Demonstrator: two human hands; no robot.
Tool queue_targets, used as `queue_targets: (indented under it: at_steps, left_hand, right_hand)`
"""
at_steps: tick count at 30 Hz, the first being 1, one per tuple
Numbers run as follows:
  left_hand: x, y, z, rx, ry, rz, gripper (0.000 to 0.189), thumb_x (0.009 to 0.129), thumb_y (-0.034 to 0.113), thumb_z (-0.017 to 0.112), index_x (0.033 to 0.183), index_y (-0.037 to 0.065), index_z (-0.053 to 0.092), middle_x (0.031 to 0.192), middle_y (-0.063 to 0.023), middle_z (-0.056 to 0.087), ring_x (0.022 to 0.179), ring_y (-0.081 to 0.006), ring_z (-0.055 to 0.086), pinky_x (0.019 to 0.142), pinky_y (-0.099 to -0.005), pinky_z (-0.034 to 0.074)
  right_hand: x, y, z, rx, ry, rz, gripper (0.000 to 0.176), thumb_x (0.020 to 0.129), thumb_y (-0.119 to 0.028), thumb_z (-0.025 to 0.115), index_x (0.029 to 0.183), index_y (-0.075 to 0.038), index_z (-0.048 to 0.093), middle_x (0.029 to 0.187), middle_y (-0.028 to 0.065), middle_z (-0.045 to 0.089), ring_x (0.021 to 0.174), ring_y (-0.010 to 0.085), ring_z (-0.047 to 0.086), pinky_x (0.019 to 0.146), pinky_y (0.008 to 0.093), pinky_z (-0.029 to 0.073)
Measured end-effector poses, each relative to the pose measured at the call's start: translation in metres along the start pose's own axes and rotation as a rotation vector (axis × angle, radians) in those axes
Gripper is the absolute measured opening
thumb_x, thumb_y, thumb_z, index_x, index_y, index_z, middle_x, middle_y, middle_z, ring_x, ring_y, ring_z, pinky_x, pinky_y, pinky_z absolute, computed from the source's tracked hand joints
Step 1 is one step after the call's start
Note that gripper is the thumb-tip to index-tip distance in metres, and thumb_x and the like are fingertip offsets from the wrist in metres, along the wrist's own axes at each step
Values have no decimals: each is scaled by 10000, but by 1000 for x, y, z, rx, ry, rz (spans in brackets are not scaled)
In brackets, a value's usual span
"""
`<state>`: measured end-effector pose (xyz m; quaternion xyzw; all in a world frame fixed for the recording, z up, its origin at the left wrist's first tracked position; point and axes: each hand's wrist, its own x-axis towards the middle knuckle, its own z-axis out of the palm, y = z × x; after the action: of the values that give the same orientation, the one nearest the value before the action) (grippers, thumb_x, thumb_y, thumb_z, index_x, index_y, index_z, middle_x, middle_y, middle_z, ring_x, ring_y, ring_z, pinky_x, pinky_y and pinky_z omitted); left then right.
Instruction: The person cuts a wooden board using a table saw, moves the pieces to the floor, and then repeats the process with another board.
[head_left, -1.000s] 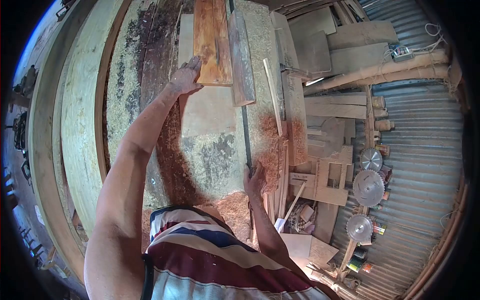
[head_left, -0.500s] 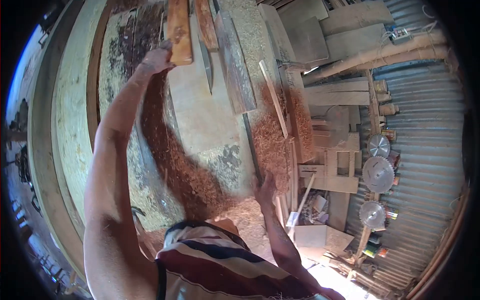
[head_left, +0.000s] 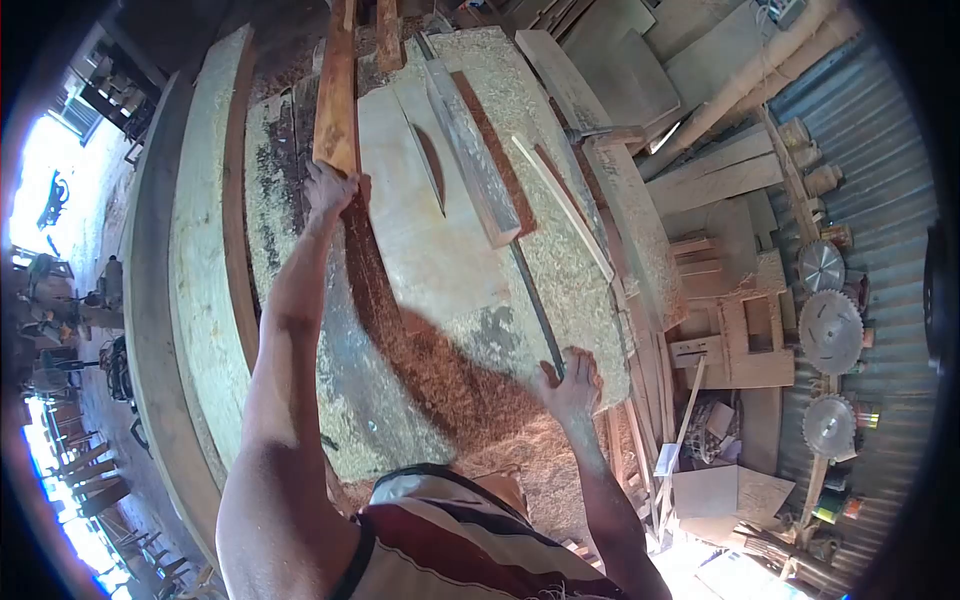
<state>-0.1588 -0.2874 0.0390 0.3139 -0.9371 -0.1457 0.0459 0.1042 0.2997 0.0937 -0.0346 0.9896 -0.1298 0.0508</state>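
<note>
My left hand point(head_left: 330, 190) is closed on the near end of a long orange-brown plank point(head_left: 337, 120), which points away from me along the saw table point(head_left: 440, 265). To the right of the plank, a thin saw blade point(head_left: 428, 160) stands up through a pale sheet panel in the tabletop. A narrower wood strip point(head_left: 389, 35) lies beyond the blade. My right hand point(head_left: 572, 385) rests with fingers apart at the table's near edge, over the end of a dark metal bar point(head_left: 537, 310). That bar runs up to a squared timber point(head_left: 470, 150) lying beside the blade.
Sawdust point(head_left: 450, 380) is heaped along the near edge. A thin light stick point(head_left: 565, 205) lies on the right. Long boards point(head_left: 205, 260) flank the table's left. Spare circular blades point(head_left: 830, 330) hang by a corrugated metal wall point(head_left: 900, 300).
The view has shifted. My left hand has gone from the plank's side to its near end, and the plank sits farther left of the blade. The narrower strip is farther from me.
</note>
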Motion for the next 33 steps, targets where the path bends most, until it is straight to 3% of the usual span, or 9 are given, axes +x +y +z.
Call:
queue_targets:
  at_steps: [5, 11, 13, 19, 22, 25, 27, 30, 33]
  left_hand:
    - [-170, -11, 4, 126, 202, 117, 1137, 846, 589, 785, 1575, -133, 296, 1588, -365, 378, 1355, -560, 495, 1128, -589, 450]
    - [-476, 28, -23, -193, 81, 125, 1142, 846, 580, 781, 1590, -116, 265, 1462, -437, 388, 1305, -586, 474, 1019, -613, 488]
    - [-567, 47, -55, -336, -154, 18, 1133, 830, 516, 812, 1594, -108, 253, 1448, -438, 377, 1298, -592, 467, 1037, -624, 473]
    - [-778, 41, -74, -613, -327, 76, 1030, 884, 356, 833, 1619, -59, 243, 1420, -354, 519, 1224, -524, 601, 1008, -546, 538]
    - [-788, -5, -31, -660, -248, 31, 763, 973, 360, 788, 1556, 2, 449, 1245, -238, 722, 1043, -331, 727, 925, -461, 580]
    - [-721, 4, -22, -908, -229, -294, 645, 988, 419, 784, 1431, -10, 595, 1180, -143, 732, 936, -187, 673, 829, -375, 553]
    - [-685, 15, 10, -1373, -169, -460, 576, 971, 410, 803, 1334, -13, 661, 1117, -120, 735, 938, -173, 673, 828, -345, 546]
    - [-681, 56, 39, -1337, -124, -194, 631, 954, 411, 816, 1369, -21, 618, 1152, -106, 726, 998, -190, 683, 863, -340, 550]
    - [-779, 91, 35, -1455, -200, -283, 629, 951, 354, 829, 1383, -36, 590, 1230, -116, 709, 1081, -208, 683, 927, -350, 549]
  right_hand:
    - [0, 1, 1, 28, 84, 6, 765, 908, -542, 731, 1465, -71, 501, 1438, 206, 547, 1399, 415, 501, 1018, 596, 507]
    - [-30, 8, -2, 112, 378, -388, 601, 919, -388, 760, 1383, -56, 572, 1310, 175, 609, 1238, 413, 577, 1021, 557, 497]
    - [-65, 3, 13, 220, 411, -530, 618, 907, -384, 772, 1396, -59, 577, 1209, 164, 654, 1125, 421, 635, 991, 556, 514]
    - [-246, 38, 71, 799, -601, 150, 726, 952, -643, 699, 1235, 24, 651, 1085, 168, 720, 934, 251, 725, 712, 422, 584]
    - [-292, 97, 70, 1076, -706, 199, 707, 950, -661, 695, 1177, 9, 687, 906, 103, 733, 714, 176, 723, 507, 299, 556]
    - [-345, 150, -9, 1182, -722, 291, 663, 957, -623, 705, 1195, -5, 695, 930, 86, 741, 720, 166, 724, 513, 298, 557]
    - [-392, 198, -28, 1200, -670, 263, 591, 998, -531, 704, 1250, 4, 705, 990, 71, 757, 833, 120, 707, 693, 289, 568]
    - [-475, 279, -23, 1068, -690, 295, 530, 1030, -466, 692, 1286, -2, 714, 1090, 68, 756, 994, 113, 670, 902, 305, 529]
    - [-552, 336, -24, 1002, -667, 355, 543, 1031, -481, 692, 1289, -4, 711, 1151, 67, 740, 1053, 145, 664, 919, 325, 529]
